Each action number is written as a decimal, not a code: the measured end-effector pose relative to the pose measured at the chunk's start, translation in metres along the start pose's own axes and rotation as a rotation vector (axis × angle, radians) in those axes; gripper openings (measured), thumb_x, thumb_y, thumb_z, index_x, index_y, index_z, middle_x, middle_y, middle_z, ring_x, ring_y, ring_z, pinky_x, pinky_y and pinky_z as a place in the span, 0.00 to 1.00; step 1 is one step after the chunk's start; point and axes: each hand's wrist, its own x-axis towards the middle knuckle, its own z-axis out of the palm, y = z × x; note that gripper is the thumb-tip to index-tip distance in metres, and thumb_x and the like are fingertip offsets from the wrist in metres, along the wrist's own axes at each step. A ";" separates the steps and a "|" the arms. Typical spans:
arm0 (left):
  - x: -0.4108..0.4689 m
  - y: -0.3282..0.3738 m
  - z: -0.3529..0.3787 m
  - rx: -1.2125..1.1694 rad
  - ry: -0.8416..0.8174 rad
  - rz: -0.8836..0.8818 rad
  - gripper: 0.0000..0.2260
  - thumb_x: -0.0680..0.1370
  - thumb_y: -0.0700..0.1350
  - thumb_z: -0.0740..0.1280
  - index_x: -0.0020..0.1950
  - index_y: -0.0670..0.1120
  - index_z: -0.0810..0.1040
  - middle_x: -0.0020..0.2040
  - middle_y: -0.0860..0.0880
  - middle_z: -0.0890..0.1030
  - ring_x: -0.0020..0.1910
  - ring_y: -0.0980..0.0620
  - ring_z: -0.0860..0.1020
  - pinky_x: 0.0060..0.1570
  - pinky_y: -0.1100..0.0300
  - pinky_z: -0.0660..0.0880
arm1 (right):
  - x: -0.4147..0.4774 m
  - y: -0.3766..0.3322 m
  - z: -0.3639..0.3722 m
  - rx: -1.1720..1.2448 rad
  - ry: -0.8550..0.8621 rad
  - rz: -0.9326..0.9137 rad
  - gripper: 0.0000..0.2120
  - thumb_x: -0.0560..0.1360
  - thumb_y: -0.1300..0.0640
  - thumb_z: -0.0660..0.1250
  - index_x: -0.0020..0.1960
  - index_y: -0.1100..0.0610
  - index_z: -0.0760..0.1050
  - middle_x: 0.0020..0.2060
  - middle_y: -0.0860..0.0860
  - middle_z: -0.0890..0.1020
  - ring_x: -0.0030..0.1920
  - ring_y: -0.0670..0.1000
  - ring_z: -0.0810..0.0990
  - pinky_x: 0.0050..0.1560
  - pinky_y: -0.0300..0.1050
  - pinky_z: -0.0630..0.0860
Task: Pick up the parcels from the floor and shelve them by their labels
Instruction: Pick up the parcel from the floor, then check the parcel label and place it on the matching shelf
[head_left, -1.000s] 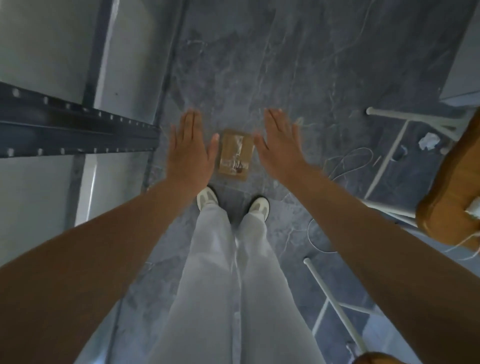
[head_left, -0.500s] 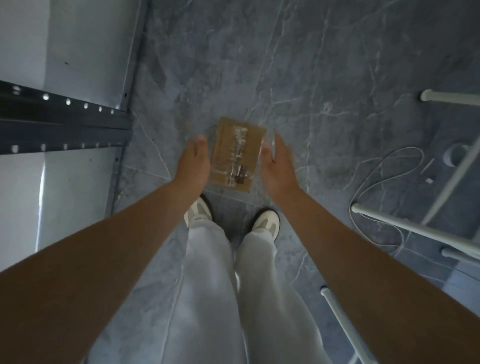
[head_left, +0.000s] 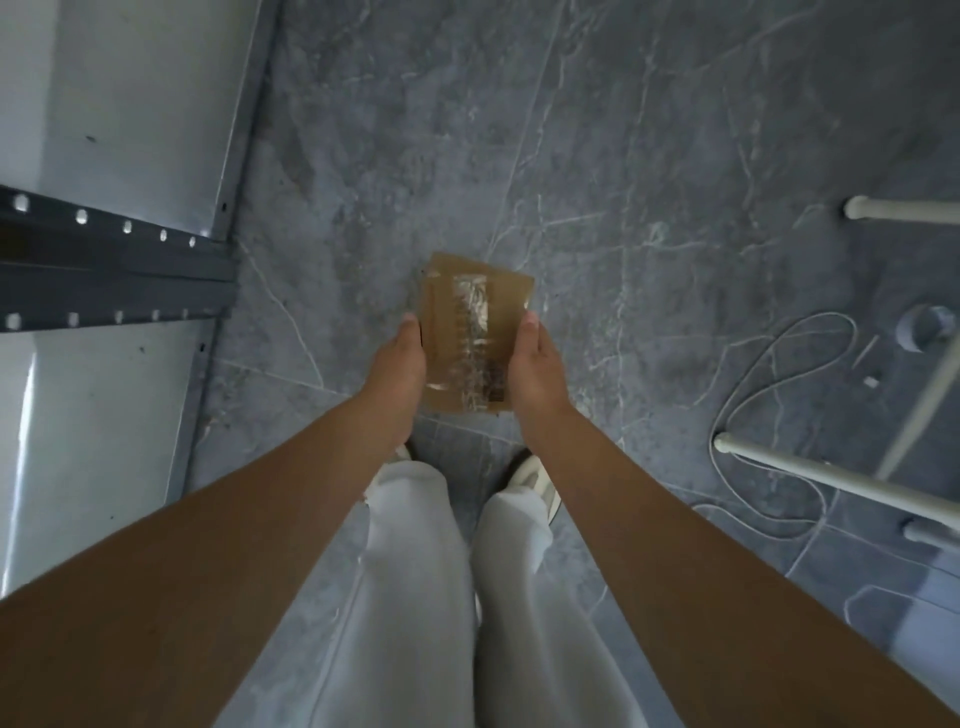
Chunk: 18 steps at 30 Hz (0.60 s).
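Note:
A small brown cardboard parcel (head_left: 472, 332) with a strip of clear tape down its middle lies on the dark grey floor in front of my feet. My left hand (head_left: 397, 374) presses against its left edge, and my right hand (head_left: 537, 371) presses against its right edge. Both thumbs rest along the parcel's sides, and the fingers curl under, hidden from view. The label cannot be read.
A metal shelf unit (head_left: 104, 260) with a dark perforated beam stands at the left. White frame legs (head_left: 831, 483) and a loose white cable (head_left: 769, 374) lie on the floor at the right, near a small grey cap (head_left: 927, 327).
Both hands dropped from flat and spread above the parcel to its two sides and closed against it. The camera came closer to the floor.

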 end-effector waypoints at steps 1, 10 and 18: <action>-0.001 -0.003 -0.005 -0.014 -0.006 0.006 0.50 0.59 0.77 0.55 0.74 0.50 0.73 0.71 0.46 0.78 0.69 0.44 0.76 0.73 0.44 0.69 | -0.005 -0.004 -0.001 -0.009 -0.002 -0.012 0.26 0.85 0.45 0.47 0.78 0.54 0.63 0.77 0.53 0.68 0.77 0.54 0.65 0.77 0.48 0.60; -0.128 0.072 -0.043 -0.053 0.095 0.078 0.46 0.61 0.71 0.57 0.72 0.45 0.76 0.69 0.42 0.79 0.67 0.41 0.77 0.71 0.43 0.72 | -0.111 -0.089 -0.024 -0.053 -0.067 -0.111 0.26 0.85 0.44 0.47 0.79 0.55 0.63 0.77 0.54 0.68 0.77 0.55 0.66 0.77 0.50 0.61; -0.299 0.147 -0.054 -0.049 0.075 0.288 0.15 0.75 0.57 0.59 0.42 0.49 0.78 0.48 0.46 0.82 0.51 0.46 0.81 0.65 0.39 0.74 | -0.239 -0.195 -0.080 -0.073 -0.026 -0.228 0.25 0.86 0.47 0.48 0.77 0.57 0.66 0.74 0.55 0.71 0.74 0.55 0.69 0.71 0.47 0.65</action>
